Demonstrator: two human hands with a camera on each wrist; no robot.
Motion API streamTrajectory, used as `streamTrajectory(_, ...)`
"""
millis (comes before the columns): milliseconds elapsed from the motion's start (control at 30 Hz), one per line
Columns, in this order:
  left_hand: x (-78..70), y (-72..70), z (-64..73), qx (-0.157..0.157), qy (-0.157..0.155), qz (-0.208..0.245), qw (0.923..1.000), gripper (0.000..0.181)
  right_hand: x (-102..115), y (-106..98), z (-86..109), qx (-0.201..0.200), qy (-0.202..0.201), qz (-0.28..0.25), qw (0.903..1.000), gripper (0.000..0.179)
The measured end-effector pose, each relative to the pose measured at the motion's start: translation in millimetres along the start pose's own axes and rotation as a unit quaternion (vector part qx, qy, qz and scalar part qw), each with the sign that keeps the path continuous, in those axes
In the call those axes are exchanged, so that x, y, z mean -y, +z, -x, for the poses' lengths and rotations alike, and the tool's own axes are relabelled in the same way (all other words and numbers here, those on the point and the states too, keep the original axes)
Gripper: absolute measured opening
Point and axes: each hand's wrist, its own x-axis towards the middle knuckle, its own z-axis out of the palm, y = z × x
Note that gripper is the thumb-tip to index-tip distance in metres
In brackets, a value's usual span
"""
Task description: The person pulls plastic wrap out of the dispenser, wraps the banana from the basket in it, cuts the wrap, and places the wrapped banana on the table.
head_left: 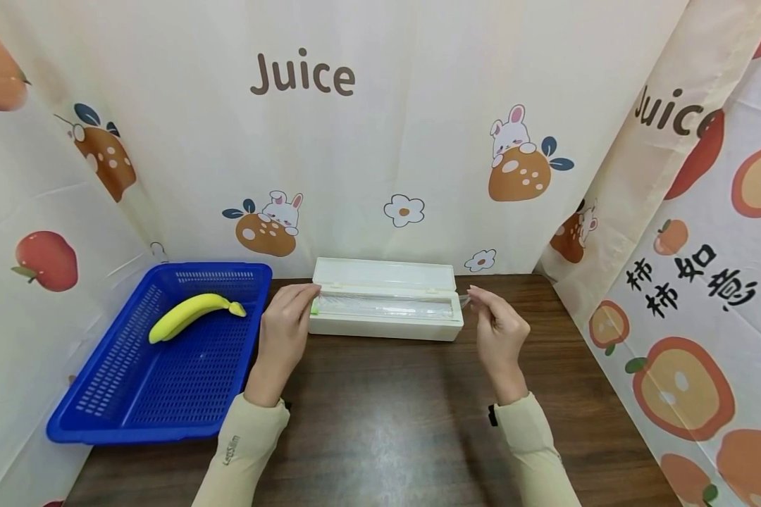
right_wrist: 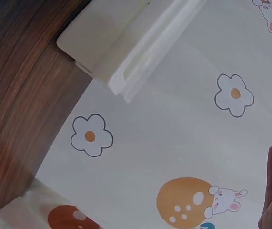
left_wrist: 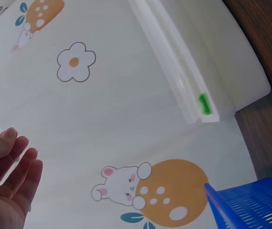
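Fingers (head_left: 490, 298) pinch glossy, see-through film (head_left: 387, 308) across a rectangular white box (head_left: 380, 328)

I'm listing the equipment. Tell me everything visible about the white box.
The white box is long, low and looks like plastic. It rests across the far part of the table, its lid open at the back. Clear film shows inside; a green piece sits near its left end. The wrist views show the left hand and right hand apart from it.
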Motion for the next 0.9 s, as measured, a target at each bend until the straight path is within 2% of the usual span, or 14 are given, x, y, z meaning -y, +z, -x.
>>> streamTrajectory(533, -6.7, -6.5, -7.9, -0.016, 0.012, 0.000, 0.9998, 0.015, 8, 1, -11.7, -0.024, -0.007, -0.017, 0.9995, 0.019)
streamTrajectory(900, -7.9, -11.0, -5.9, -0.032, 0.019, 0.011, 0.9992, 0.017, 12, -3, -13.8, -0.040, -0.019, -0.020, 0.9988, 0.019)
